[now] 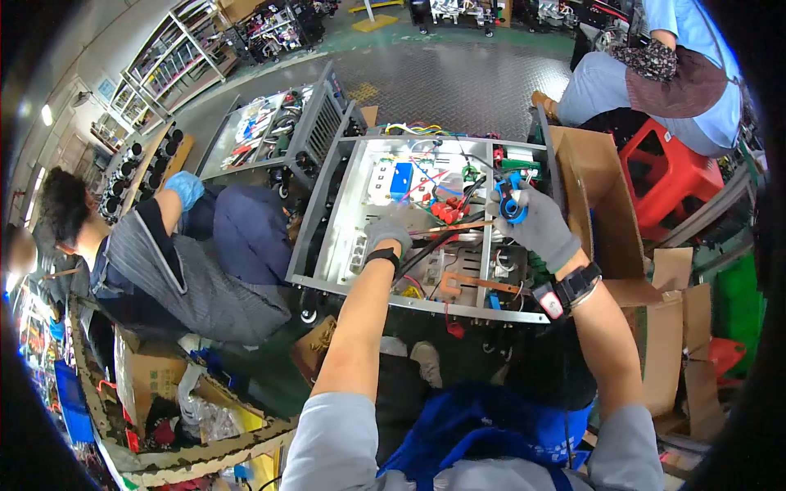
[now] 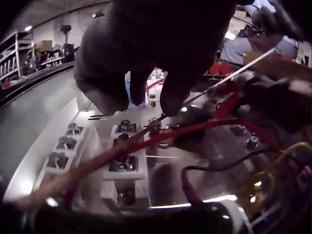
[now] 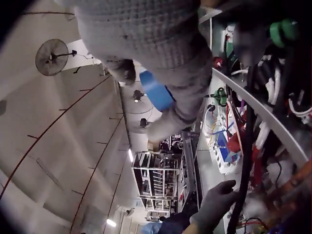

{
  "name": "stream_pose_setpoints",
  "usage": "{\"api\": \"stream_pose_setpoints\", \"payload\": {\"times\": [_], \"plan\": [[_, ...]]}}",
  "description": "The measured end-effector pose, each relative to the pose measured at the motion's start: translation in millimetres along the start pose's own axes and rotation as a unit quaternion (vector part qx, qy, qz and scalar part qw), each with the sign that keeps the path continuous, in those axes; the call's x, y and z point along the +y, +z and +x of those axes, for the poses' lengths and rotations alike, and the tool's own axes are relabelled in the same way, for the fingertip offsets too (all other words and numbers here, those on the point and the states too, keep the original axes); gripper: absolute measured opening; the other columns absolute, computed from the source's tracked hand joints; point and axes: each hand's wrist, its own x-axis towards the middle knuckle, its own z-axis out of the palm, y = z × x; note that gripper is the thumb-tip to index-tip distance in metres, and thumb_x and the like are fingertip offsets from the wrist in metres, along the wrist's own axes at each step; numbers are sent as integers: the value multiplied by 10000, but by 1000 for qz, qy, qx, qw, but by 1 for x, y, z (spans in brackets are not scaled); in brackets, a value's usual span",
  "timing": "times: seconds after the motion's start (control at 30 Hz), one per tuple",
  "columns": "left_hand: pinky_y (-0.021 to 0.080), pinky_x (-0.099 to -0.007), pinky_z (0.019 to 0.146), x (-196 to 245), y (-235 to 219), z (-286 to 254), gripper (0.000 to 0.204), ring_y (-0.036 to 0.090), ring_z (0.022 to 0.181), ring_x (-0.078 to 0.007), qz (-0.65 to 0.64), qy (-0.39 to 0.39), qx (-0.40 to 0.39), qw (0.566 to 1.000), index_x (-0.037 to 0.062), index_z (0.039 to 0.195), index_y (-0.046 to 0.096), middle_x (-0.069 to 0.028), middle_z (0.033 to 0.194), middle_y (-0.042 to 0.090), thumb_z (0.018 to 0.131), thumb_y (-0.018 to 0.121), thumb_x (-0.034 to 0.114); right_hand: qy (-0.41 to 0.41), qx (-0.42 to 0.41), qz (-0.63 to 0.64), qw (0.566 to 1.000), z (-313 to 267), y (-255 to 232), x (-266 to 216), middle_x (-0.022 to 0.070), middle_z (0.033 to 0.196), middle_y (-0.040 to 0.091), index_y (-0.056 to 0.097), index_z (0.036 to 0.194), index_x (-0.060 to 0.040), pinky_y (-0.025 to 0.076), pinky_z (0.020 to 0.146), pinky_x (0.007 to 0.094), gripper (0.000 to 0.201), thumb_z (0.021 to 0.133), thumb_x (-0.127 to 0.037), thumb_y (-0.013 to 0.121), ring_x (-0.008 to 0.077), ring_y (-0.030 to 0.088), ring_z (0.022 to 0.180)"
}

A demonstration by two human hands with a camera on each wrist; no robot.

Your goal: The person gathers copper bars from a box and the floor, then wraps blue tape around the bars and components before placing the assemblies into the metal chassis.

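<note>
In the head view my grey-gloved left hand [image 1: 389, 231] reaches down into a metal equipment chassis [image 1: 327, 262]. The left wrist view shows its fingers [image 2: 170, 95] hanging apart over white terminal blocks [image 2: 124, 168], with a red wire [image 2: 204, 127] crossing in front. Over the right side of the chassis, my gloved right hand [image 1: 544, 229] grips a blue ring-shaped thing [image 1: 512, 201] with a dark middle. It appears as a curved blue band [image 3: 157, 91] between thumb and fingers in the right wrist view. Between the hands lie red-capped parts [image 1: 450, 211], black cables and copper bars [image 1: 467, 282].
An open cardboard box [image 1: 602, 188] stands against the right side of the chassis. A person sits near a red stool [image 1: 667, 176] at the right; another crouches at the left beside a second chassis [image 1: 270, 135]. A parts bin [image 1: 213, 446] is at the lower left.
</note>
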Motion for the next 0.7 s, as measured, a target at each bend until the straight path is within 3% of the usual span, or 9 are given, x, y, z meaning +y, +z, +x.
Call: {"api": "stream_pose_setpoints", "payload": {"times": [0.1,0.13,0.23,0.3,0.33,0.37,0.43,0.57,0.7], "plan": [[401,-459,985,4,-11,-11,501,542,1216,-279,-6,-1,23,1000,167,1236,621,-119,1279,600,770,692,337,-21,-2,28,999,0,-10,-4,145,1096,643,518,1223,-45,563,766,423,358,894,-181,546,309,645,994],[470,-445,891,0,-11,-19,528,618,1074,-327,-21,33,118,992,100,1246,602,-173,1173,649,777,684,326,-18,-7,44,999,1,-14,-6,149,1107,642,522,1217,-38,557,777,428,351,899,-184,544,308,643,997],[525,-345,656,-25,-13,18,437,668,771,-281,-141,15,98,985,18,1143,614,-162,935,701,798,663,283,-18,-12,74,997,-2,-19,-11,170,1128,643,540,1200,5,544,810,432,356,911,-204,536,301,643,996],[444,-237,463,-47,-28,24,267,580,529,-166,-487,5,-9,873,-12,994,616,-97,741,673,845,605,209,-15,-14,88,996,0,-23,-13,174,1119,645,544,1196,21,544,821,433,366,914,-213,535,300,645,991],[392,-206,434,-60,-58,1,141,507,494,-77,-557,84,-87,821,3,931,599,-45,705,634,866,567,124,-17,-58,89,994,2,-30,-14,180,1112,649,555,1188,3,546,834,438,353,901,-203,560,298,641,1004],[372,-204,426,-76,-67,-2,165,495,530,-63,-522,188,-66,829,-2,994,607,-46,749,640,868,537,78,-34,-63,51,996,0,-27,-16,136,1150,637,544,1219,-49,531,879,441,345,928,-235,531,290,626,1066],[386,-190,450,-76,-110,-51,301,515,584,-64,-699,172,-124,683,-35,1124,602,-73,853,652,857,563,98,-66,-77,70,992,-4,-19,-19,140,1169,627,496,1266,-35,521,931,457,404,894,-165,586,289,630,1066],[354,-147,455,-79,-139,-123,405,489,638,-60,-796,187,-95,568,-36,1275,486,-85,926,615,915,562,136,-77,-96,42,992,-5,-24,-21,147,1190,607,464,1279,-77,522,931,464,375,936,-177,578,285,615,1100],[348,-155,463,-77,-112,-151,464,489,651,-54,-834,205,-17,511,-30,1297,483,-49,897,592,986,534,310,-73,-43,22,996,-11,-25,-23,100,1184,610,510,1252,-79,482,981,448,375,902,-168,612,265,608,1108]]}}
